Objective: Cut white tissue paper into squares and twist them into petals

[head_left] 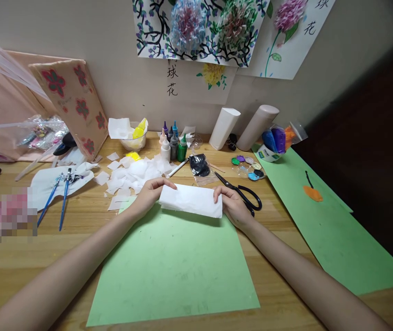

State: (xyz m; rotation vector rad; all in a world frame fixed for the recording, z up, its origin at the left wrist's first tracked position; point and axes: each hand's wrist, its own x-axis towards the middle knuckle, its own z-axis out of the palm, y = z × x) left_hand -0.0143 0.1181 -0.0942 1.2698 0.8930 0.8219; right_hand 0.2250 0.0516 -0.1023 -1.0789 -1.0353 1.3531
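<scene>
On a wooden worktop [279, 294] lies a green sheet [179, 271], white scraps [141, 172] heaped by its far left corner. Over its far edge is a white paper [189, 200], pinched at its left end by the left hand [151, 195] and its right by the right hand [234, 206], near black scissors [235, 187].

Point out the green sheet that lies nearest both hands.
It is the central green sheet, below the white paper held by the left hand and right hand; the green paper farther right bears an orange shape.
</scene>
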